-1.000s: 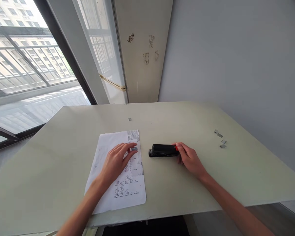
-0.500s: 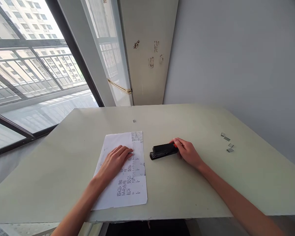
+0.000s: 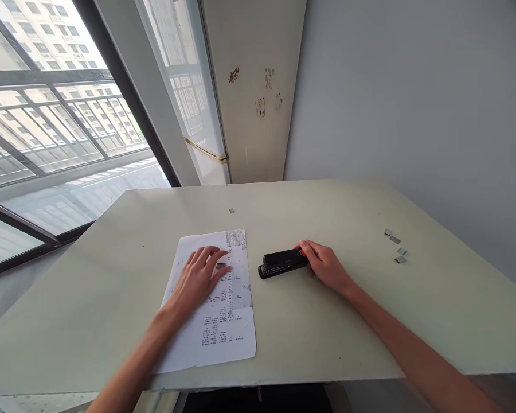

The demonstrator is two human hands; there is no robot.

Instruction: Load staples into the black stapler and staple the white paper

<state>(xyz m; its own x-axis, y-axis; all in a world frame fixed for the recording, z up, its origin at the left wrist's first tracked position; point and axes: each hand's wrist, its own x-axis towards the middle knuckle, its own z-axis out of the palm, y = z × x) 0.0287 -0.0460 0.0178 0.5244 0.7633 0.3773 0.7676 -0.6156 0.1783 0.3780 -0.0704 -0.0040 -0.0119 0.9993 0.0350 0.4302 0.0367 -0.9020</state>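
My right hand [image 3: 327, 267] is closed around the red-marked rear end of a black stapler [image 3: 282, 262], whose front points left toward the paper. My left hand [image 3: 200, 272] rests over the printed sheets of paper [image 3: 234, 338], thumb and index finger spread apart. Between that thumb and index finger a small grey piece [image 3: 221, 265] shows on the paper; it looks like a short staple strip, partly hidden by the fingers. The stapler lies just right of the paper's edge, apart from it.
Several small staple strips [image 3: 394, 240] lie scattered on the right of the pale table [image 3: 309, 332]. One more strip [image 3: 231, 210] lies beyond the paper. A grey wall [image 3: 391, 97] borders the right side, a window [image 3: 60, 109] the left, and a refrigerator [image 3: 255, 137] stands behind.
My left hand's thumb and index finger have spread apart, uncovering the small grey piece between them. The right hand and stapler stay in the same place on the table.
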